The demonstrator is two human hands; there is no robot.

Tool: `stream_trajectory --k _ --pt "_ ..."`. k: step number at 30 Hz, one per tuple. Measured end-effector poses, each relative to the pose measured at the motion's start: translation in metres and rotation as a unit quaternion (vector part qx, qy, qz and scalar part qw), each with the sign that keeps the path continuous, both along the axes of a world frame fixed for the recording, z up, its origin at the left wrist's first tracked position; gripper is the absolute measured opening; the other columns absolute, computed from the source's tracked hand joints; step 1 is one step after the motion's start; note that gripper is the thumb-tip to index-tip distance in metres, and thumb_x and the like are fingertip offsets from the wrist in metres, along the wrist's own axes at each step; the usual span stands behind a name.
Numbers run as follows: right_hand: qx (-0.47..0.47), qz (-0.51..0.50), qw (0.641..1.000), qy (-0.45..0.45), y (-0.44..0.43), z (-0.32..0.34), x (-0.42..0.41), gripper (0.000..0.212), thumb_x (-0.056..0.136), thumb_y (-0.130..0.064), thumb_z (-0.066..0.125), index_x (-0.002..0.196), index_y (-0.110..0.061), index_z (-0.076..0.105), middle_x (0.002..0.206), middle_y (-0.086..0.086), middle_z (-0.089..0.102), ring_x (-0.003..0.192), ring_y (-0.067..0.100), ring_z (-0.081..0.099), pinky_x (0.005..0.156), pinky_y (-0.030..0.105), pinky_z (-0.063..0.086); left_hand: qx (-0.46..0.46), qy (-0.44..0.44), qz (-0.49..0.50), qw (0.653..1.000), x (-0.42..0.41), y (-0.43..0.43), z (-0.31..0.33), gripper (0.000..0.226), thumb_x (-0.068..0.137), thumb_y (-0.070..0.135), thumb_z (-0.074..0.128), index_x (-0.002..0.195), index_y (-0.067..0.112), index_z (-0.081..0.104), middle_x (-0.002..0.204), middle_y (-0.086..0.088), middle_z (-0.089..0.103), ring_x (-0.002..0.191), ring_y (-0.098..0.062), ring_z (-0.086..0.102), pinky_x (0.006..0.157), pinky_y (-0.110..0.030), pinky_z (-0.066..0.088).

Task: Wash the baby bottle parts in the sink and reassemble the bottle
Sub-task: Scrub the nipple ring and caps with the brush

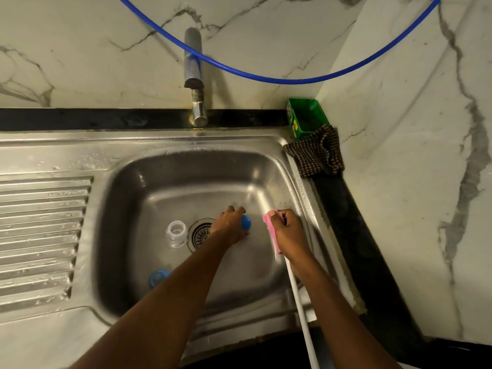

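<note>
Head view, near to far. At the bottom of the frame both forearms reach into the steel sink [186, 139]. The brush [300, 307] has its long axis running from the lower centre-right edge up and slightly left to the right hand [290, 233]. Its white handle is nearest the viewer and its pink head points to the far wall of the basin. The right hand's fingers are curled round the brush where handle meets head.

In the lower left of the basin a blue ring [159, 277] lies loose, partly hidden by the left forearm. At frame centre the left hand [230, 226] grips a rounded blue cap [246, 222], just beside the brush head but not visibly touching it.

Left of the drain [199, 234], the clear bottle body [176, 233] appears to stand upright, mouth up toward the camera and long axis roughly vertical.

Beyond, at upper centre, no stream shows at the tap [196, 102].

Progress, as judged: the bottle is dismantled and scrubbing is at an early stage. The remaining parts, rinsing and reassembly are still to do.
</note>
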State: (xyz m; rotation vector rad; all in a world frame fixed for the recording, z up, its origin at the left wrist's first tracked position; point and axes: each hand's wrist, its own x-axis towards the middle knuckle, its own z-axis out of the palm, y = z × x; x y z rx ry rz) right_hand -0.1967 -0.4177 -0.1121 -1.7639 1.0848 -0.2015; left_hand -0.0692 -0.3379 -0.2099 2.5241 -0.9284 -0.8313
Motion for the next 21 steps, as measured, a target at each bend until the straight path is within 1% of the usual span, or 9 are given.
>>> stream_trajectory --k 3,5,6,9,11,13,15,17,21 --pt "0.017 -0.005 1.000 -0.002 0.002 0.008 -0.002 0.021 0.092 -0.035 0.055 0.097 -0.016 0.060 0.074 0.001 0.058 0.062 0.013 0.055 0.046 0.022 0.043 -0.033 0.012 0.034 0.999 0.003 0.001 -0.003 0.055 0.079 0.032 0.075 0.127 0.016 0.051 0.123 -0.010 0.059 0.107 -0.028 0.059 0.090 -0.037 0.049" --pt "0.053 -0.008 0.998 -0.021 0.004 0.019 -0.002 0.021 0.093 -0.035 0.054 0.094 -0.015 0.061 0.072 0.002 0.057 0.061 0.015 0.054 0.048 0.022 0.043 -0.117 0.113 0.131 0.978 0.002 0.004 0.010 0.049 0.078 0.030 0.077 0.118 0.013 0.054 0.114 -0.011 0.064 0.090 -0.025 0.064 0.077 -0.033 0.052" --pt "0.078 -0.010 0.996 -0.033 0.005 0.024 -0.002 0.019 0.092 -0.035 0.055 0.092 -0.018 0.062 0.075 0.003 0.059 0.065 0.017 0.055 0.053 0.024 0.045 -0.174 0.209 0.197 0.942 -0.001 0.008 0.022 0.044 0.081 0.025 0.076 0.116 0.011 0.053 0.111 -0.014 0.065 0.078 -0.025 0.066 0.069 -0.033 0.054" --pt "0.137 0.015 0.988 -0.073 0.012 0.042 -0.006 0.006 0.092 -0.032 0.058 0.097 -0.030 0.060 0.093 0.006 0.063 0.079 0.019 0.059 0.063 0.032 0.048 -0.314 0.474 0.292 0.769 -0.018 0.031 0.072 0.025 0.095 0.016 0.054 0.117 0.009 0.048 0.111 -0.022 0.057 0.063 -0.032 0.064 0.061 -0.036 0.055" --pt "0.127 0.059 0.987 -0.075 0.021 0.053 -0.009 0.023 0.093 -0.028 0.056 0.115 -0.032 0.056 0.106 0.004 0.062 0.085 0.017 0.061 0.057 0.030 0.050 -0.377 0.532 0.282 0.703 -0.031 0.051 0.095 0.025 0.097 0.019 0.043 0.120 0.011 0.051 0.109 -0.023 0.058 0.064 -0.032 0.063 0.063 -0.039 0.054" --pt "0.053 0.101 0.991 -0.064 0.035 0.068 -0.010 0.035 0.093 -0.030 0.057 0.127 -0.032 0.049 0.111 -0.002 0.060 0.085 0.014 0.064 0.049 0.023 0.049 -0.420 0.560 0.274 0.660 -0.044 0.070 0.117 0.031 0.098 0.026 0.040 0.121 0.012 0.056 0.107 -0.022 0.061 0.064 -0.029 0.061 0.061 -0.038 0.052" --pt "-0.058 0.149 0.982 -0.097 0.048 0.079 -0.011 0.033 0.091 -0.030 0.061 0.122 -0.031 0.050 0.109 -0.007 0.061 0.085 0.007 0.063 0.057 0.019 0.051 -0.438 0.562 0.284 0.642 -0.053 0.088 0.134 0.039 0.100 0.037 0.039 0.120 0.011 0.060 0.099 -0.017 0.065 0.061 -0.023 0.058 0.056 -0.034 0.050" --pt "-0.185 0.223 0.949 -0.122 0.060 0.085 -0.013 0.031 0.090 -0.030 0.060 0.121 -0.029 0.054 0.112 -0.010 0.059 0.099 0.006 0.059 0.076 0.027 0.053 -0.446 0.541 0.297 0.648 -0.058 0.102 0.148 0.049 0.099 0.048 0.039 0.121 0.009 0.061 0.090 -0.011 0.067 0.060 -0.018 0.055 0.053 -0.029 0.049" --pt "-0.392 0.300 0.868 -0.051 0.085 0.100 -0.014 0.027 0.094 -0.032 0.050 0.121 -0.033 0.056 0.120 -0.011 0.050 0.107 0.012 0.049 0.071 0.034 0.053 -0.487 0.496 0.309 0.649 -0.054 0.128 0.165 0.047 0.089 0.040 0.055 0.124 0.008 0.056 0.095 -0.014 0.064 0.068 -0.020 0.054 0.060 -0.028 0.047"
